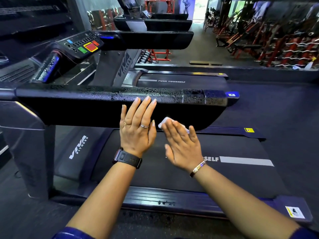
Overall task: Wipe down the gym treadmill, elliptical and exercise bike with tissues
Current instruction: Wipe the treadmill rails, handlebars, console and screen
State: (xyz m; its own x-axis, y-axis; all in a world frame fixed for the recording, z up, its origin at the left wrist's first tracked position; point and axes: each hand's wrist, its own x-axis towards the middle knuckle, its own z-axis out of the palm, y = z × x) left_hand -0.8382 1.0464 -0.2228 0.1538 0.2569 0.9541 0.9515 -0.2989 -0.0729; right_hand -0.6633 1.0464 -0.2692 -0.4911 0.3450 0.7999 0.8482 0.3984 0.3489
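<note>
Tissue [164, 121] under flat right hand [183, 144]

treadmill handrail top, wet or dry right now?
Wet. Droplets speckle the top of the handrail; the right hand presses the tissue against its side face, lower down.

Gleams black along the handrail [103, 95], speckled with shiny droplets. Shows white on the tissue [164, 120]. Reads dark grey on the treadmill belt [155, 183], with white lettering and a pale grey stripe [246, 161]. Glows on the console as a green button [82, 50], a red button [91, 47] framed in yellow, a blue button [69, 41]. Wraps black as a watch [128, 158], silver as a ring [144, 125]. Flashes yellow on a sticker [249, 130], red across the far racks [284, 45], blue at the sleeve [74, 234].
</note>
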